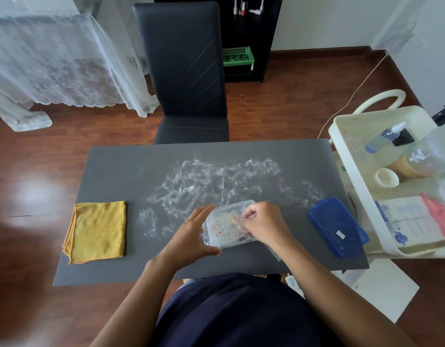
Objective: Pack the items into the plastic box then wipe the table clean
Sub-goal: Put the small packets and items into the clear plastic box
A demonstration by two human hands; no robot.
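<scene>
A clear plastic box (pixel 224 216) sits near the front middle of the grey table (pixel 131 166), with small colourful items inside. My left hand (pixel 191 236) rests against the box's left side, fingers spread around it. My right hand (pixel 261 224) is over the box's right part, fingers pinched on a small clear packet with gold bits (pixel 235 219). The blue lid (pixel 338 226) lies flat to the right of the box. A folded yellow cloth (pixel 97 230) lies on the table's left. White smeared marks (pixel 216 181) cover the table's middle.
A black chair (pixel 186 71) stands at the table's far side. A cream trolley (pixel 361 196) at the right edge holds a spray bottle (pixel 385 137), a cup, a jar and papers. Lace curtains hang at the far left.
</scene>
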